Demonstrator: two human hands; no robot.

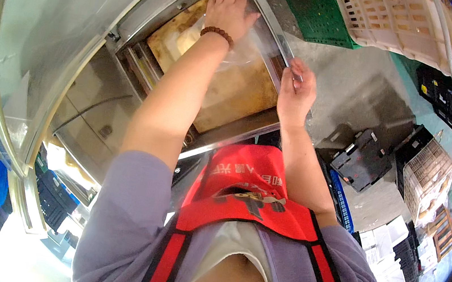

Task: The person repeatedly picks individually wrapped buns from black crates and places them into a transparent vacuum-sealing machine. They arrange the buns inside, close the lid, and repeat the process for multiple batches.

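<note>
My left hand (228, 13), with a brown bead bracelet at the wrist, lies palm down at the far end of an open metal drawer or tray compartment. Its fingers are apart, and its underside is hidden. Beneath and beside it is a clear plastic sheet or bag (242, 53), with something pale yellow (188, 40) at its left. These lie over a brown-stained, tan flat surface (236, 95) inside the metal frame (268, 18). On the frame's right edge, my right hand (299, 80) is closed around the metal rim, the fingers curled over it.
A curved, translucent panel (69, 0) rises at the left. White (395, 24) and green (311, 15) plastic crates stand at the upper right. Black crates (362, 159) and a wire-like basket (427, 176) are on the floor at the right. A dark cable (93, 107) crosses the metal surface at left.
</note>
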